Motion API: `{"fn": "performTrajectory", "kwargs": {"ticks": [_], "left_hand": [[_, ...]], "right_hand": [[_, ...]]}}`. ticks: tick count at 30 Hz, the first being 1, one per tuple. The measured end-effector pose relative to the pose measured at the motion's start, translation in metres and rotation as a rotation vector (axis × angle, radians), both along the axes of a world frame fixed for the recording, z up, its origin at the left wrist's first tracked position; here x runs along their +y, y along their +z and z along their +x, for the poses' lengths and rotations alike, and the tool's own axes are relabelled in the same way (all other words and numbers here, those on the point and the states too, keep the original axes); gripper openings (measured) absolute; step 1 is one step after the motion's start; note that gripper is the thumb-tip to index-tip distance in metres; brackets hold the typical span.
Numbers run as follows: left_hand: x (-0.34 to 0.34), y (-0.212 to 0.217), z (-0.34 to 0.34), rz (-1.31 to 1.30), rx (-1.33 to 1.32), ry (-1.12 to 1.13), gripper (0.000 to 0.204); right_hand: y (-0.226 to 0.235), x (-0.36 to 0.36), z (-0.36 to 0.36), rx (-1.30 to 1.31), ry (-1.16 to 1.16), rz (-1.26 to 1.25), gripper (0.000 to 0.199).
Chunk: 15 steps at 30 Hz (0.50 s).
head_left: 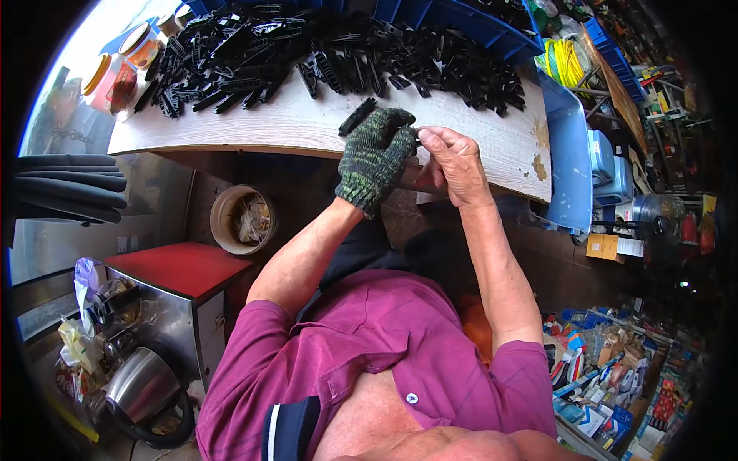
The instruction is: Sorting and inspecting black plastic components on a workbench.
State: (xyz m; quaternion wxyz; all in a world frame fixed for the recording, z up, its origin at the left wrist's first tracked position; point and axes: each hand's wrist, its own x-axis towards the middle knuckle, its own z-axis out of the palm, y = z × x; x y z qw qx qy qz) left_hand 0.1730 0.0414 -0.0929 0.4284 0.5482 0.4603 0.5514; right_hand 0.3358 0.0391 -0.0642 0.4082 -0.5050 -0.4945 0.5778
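Observation:
My left hand (375,157) wears a dark green and black knitted glove, its fingers curled over the table's front edge. Bare, my right hand (455,161) meets the glove's fingertips with thumb and forefinger pinched together. A small dark bit shows between the two hands, too hidden to name. Just beyond the glove is a short black plastic strip (357,117); whether it touches the glove I cannot tell. Farther back, a wide heap of black slotted plastic parts (246,54) covers the far side of the pale wood-grain table (292,115).
Blue crates (461,27) stand behind the heap. Lidded jars (111,81) sit at the table's left end. A bucket (217,223) stands below, near a red-topped cabinet (173,269) and a metal kettle (144,380). At right are a blue plastic bin (565,154) and cluttered boxes (607,384).

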Motion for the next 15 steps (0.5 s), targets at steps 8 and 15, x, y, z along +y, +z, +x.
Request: {"fn": "performTrajectory", "kwargs": {"ticks": [8,15], "left_hand": [[-0.015,0.019,-0.010,0.112,0.343,0.175,0.032],[0.001,0.015,-0.060,0.333,1.141,0.347,0.030]], "right_hand": [[-0.006,-0.008,-0.011,0.131,-0.025,0.044,0.034],[-0.007,-0.004,-0.019,0.225,-0.191,0.083,0.031]]}}
